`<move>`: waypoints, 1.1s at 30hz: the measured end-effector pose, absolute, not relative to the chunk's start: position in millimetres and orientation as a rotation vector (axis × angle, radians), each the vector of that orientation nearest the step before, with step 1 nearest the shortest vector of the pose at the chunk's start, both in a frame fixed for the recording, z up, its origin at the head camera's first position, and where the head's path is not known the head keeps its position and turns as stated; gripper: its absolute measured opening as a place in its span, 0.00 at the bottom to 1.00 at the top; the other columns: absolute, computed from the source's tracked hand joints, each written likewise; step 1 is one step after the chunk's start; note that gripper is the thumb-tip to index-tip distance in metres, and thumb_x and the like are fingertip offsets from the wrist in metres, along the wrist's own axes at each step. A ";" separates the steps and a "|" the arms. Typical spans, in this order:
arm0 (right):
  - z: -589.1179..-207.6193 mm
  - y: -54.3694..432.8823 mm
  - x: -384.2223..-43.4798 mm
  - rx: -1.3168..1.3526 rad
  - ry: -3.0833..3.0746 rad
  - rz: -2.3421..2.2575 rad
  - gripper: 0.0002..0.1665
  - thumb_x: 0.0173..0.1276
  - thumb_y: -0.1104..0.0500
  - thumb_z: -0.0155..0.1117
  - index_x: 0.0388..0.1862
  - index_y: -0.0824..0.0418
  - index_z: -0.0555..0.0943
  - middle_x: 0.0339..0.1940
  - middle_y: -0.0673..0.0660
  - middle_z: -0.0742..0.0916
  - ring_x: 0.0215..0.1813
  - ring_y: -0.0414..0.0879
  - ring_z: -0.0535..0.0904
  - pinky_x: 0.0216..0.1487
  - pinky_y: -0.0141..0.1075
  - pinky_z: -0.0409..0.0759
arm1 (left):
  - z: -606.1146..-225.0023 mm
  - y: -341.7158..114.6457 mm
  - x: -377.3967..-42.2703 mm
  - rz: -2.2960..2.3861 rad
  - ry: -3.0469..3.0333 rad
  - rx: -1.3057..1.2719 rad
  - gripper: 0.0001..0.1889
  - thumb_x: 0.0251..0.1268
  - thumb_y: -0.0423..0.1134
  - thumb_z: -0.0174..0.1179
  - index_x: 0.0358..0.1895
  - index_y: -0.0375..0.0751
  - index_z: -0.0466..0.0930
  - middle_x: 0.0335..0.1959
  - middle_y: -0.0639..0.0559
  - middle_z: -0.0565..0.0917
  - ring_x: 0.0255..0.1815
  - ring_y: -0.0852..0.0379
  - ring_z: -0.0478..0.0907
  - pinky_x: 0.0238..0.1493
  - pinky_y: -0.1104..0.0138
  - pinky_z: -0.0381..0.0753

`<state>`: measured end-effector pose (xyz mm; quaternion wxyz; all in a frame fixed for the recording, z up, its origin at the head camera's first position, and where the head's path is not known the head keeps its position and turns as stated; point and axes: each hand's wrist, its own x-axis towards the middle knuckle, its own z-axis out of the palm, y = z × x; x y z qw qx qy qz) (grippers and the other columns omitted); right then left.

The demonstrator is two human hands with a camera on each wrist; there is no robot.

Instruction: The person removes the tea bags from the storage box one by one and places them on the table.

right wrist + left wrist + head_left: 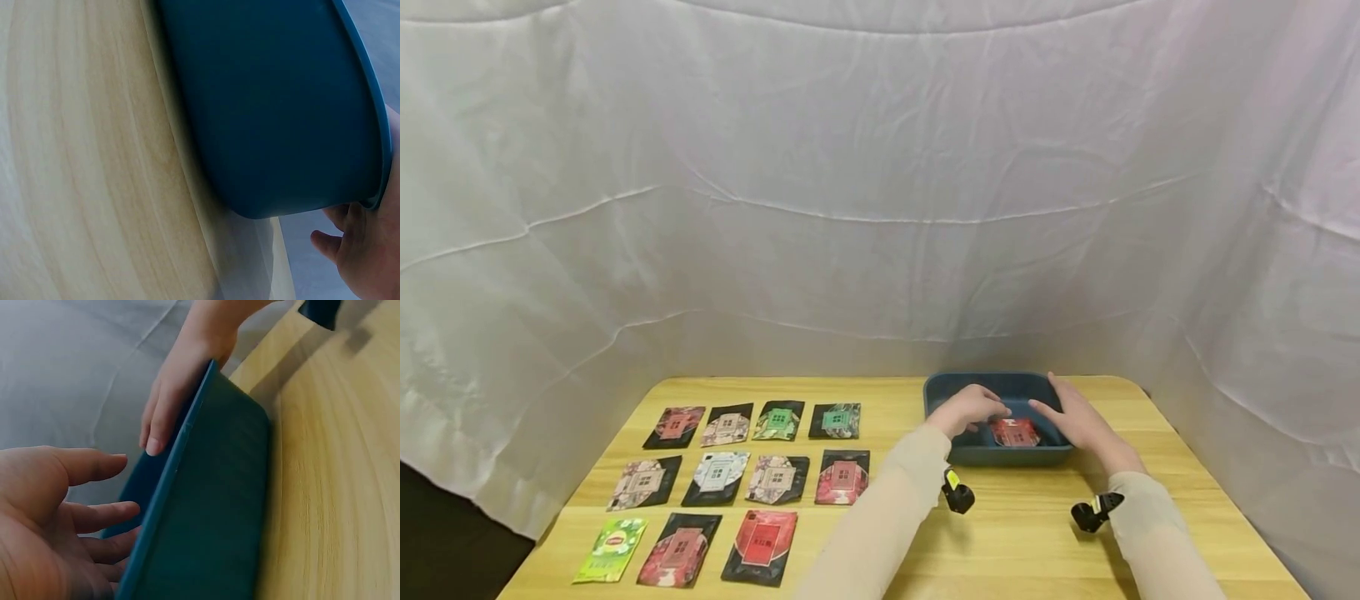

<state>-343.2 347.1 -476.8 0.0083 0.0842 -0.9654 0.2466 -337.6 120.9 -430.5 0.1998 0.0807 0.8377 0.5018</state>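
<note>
A dark blue rectangular bin point(1011, 456) sits at the back right of the table. A red tea sachet point(1017, 432) lies inside it, toward the front wall. My left hand point(973, 408) reaches over the bin's left side. In the left wrist view its fingers point(103, 515) are loosely spread past the rim with nothing between them. At the bin's right end, my right hand point(1078, 417) holds the wall, thumb inside and fingers outside. From the right wrist view, that hand point(369, 250) shows beyond the bin's end, partly hidden by the rim.
Several sachets lie in three rows on the left of the wooden table point(1000, 542). Among them are a green-yellow sachet point(611, 550), a red-and-black one point(760, 547) and a white-and-black one point(718, 477). A grey-white curtain point(880, 183) surrounds the table's back and sides.
</note>
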 end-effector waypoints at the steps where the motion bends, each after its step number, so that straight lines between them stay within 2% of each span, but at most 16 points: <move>1: -477.3 347.5 -343.4 0.265 -3.014 0.770 0.54 0.73 0.33 0.47 0.78 0.70 0.44 0.77 0.76 0.54 0.75 0.75 0.48 0.71 0.70 0.48 | -431.3 122.3 -338.4 1.421 2.320 0.203 0.16 0.64 0.42 0.63 0.52 0.39 0.83 0.46 0.49 0.84 0.52 0.46 0.79 0.53 0.50 0.80; 7: -479.1 347.7 -343.6 0.269 -3.006 0.768 0.54 0.73 0.34 0.47 0.78 0.70 0.45 0.77 0.76 0.54 0.75 0.74 0.48 0.71 0.69 0.49 | -439.1 127.1 -342.3 1.458 2.242 0.120 0.10 0.66 0.41 0.61 0.42 0.40 0.85 0.44 0.46 0.83 0.48 0.45 0.77 0.53 0.49 0.78; 17: -477.0 346.9 -342.4 0.267 -2.993 0.781 0.53 0.73 0.35 0.49 0.78 0.71 0.45 0.77 0.76 0.54 0.75 0.74 0.49 0.72 0.69 0.49 | -446.6 133.4 -348.0 1.448 2.218 0.105 0.09 0.68 0.41 0.58 0.41 0.41 0.84 0.45 0.45 0.81 0.46 0.47 0.77 0.50 0.54 0.81; 19: -476.7 346.9 -342.2 0.266 -2.994 0.782 0.53 0.73 0.35 0.48 0.78 0.70 0.45 0.77 0.76 0.54 0.75 0.74 0.49 0.72 0.69 0.49 | -448.2 133.7 -349.7 1.410 2.237 0.119 0.10 0.68 0.41 0.58 0.41 0.39 0.84 0.45 0.44 0.82 0.43 0.48 0.77 0.46 0.55 0.80; 24: -476.8 346.8 -342.0 0.267 -2.993 0.777 0.53 0.73 0.34 0.47 0.78 0.70 0.45 0.77 0.76 0.54 0.75 0.74 0.49 0.72 0.69 0.50 | -451.9 133.8 -352.8 1.320 2.292 0.147 0.12 0.67 0.41 0.59 0.31 0.35 0.80 0.28 0.49 0.77 0.33 0.52 0.72 0.34 0.60 0.73; 27: -477.5 346.8 -342.5 0.269 -2.992 0.770 0.54 0.73 0.33 0.47 0.78 0.70 0.45 0.77 0.76 0.54 0.75 0.74 0.49 0.72 0.69 0.50 | -452.1 133.3 -352.9 1.288 2.314 0.146 0.15 0.67 0.41 0.59 0.22 0.39 0.74 0.20 0.53 0.70 0.28 0.54 0.67 0.31 0.62 0.69; 33: -478.6 347.1 -343.1 0.270 -2.987 0.761 0.53 0.73 0.34 0.47 0.78 0.70 0.46 0.77 0.76 0.54 0.75 0.74 0.49 0.72 0.68 0.50 | -453.3 132.9 -354.3 1.277 2.327 0.123 0.18 0.64 0.41 0.62 0.18 0.41 0.70 0.18 0.52 0.68 0.24 0.55 0.64 0.27 0.63 0.67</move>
